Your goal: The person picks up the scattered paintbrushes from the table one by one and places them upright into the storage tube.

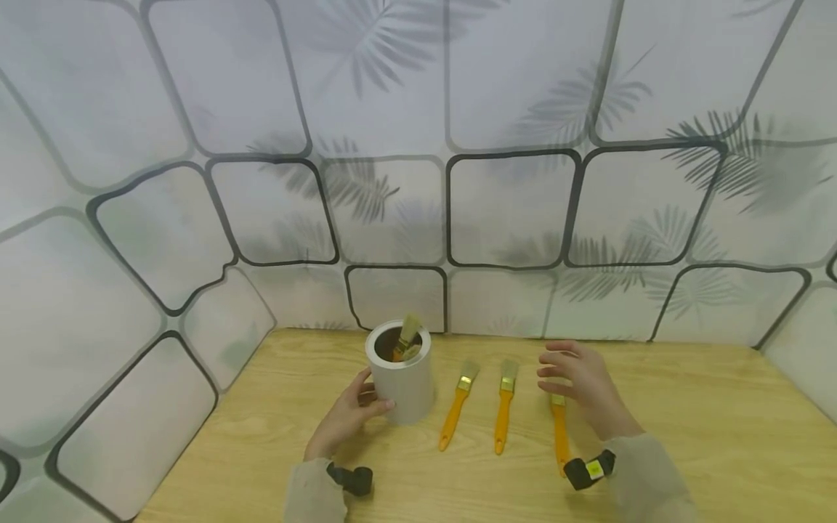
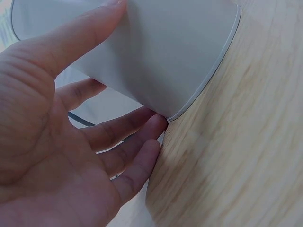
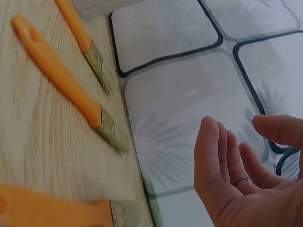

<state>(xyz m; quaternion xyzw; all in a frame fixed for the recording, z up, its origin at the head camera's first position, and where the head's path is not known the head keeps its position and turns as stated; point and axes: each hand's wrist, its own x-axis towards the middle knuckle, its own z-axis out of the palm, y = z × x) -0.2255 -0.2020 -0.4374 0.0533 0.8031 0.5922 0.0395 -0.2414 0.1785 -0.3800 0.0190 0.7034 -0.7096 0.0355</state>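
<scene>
A white cylindrical can [image 1: 407, 392] stands on the wooden table, with a paintbrush [image 1: 408, 331] sticking bristles-up from its mouth. My left hand [image 1: 349, 415] holds the can from the left; in the left wrist view the thumb [image 2: 90, 35] lies along its wall and the fingertips reach its lower edge. To the right of the can lie three orange-handled paintbrushes: one nearest it [image 1: 454, 410], a middle one [image 1: 503, 415] and a right one [image 1: 560, 432]. My right hand [image 1: 582, 381] hovers over the bristle end of the right paintbrush, fingers loosely bent, holding nothing.
Behind the table [image 1: 706, 436] rises a covering [image 1: 510, 211] patterned with dark-outlined blocks and grey leaves, and it also runs along the left side. A black wrist camera [image 1: 351, 479] sits on the left wrist, another [image 1: 588, 470] on the right.
</scene>
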